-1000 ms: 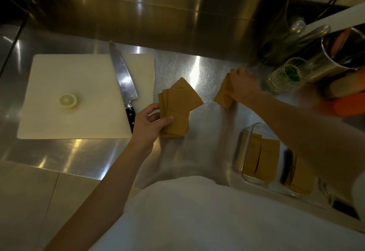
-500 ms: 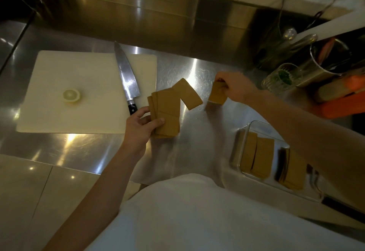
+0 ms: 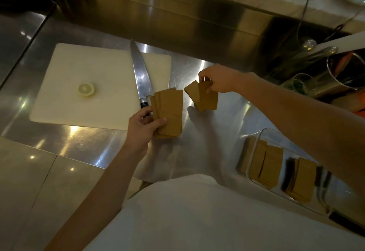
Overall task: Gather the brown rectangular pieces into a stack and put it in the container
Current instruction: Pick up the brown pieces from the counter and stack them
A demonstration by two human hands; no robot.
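Note:
My left hand [image 3: 142, 127] grips a fanned stack of brown rectangular pieces [image 3: 169, 110] by its lower left corner, just right of the cutting board. My right hand [image 3: 218, 79] pinches a second, smaller bunch of brown pieces [image 3: 203, 96] from above, held a little off the steel counter and close to the right of the left stack. The clear glass container [image 3: 254, 146] sits at the lower right and holds more brown pieces in two groups [image 3: 264, 163]. My right forearm crosses above part of it.
A white cutting board [image 3: 94, 84] lies to the left with a lemon slice [image 3: 86, 89] on it. A chef's knife [image 3: 141, 76] rests along the board's right side. Glasses, a metal pot [image 3: 343, 73] and utensils crowd the far right.
My right hand has carried its brown pieces leftward from the counter's right part toward the left stack, taking in the loose tilted piece. My left hand's stack is now squared up more.

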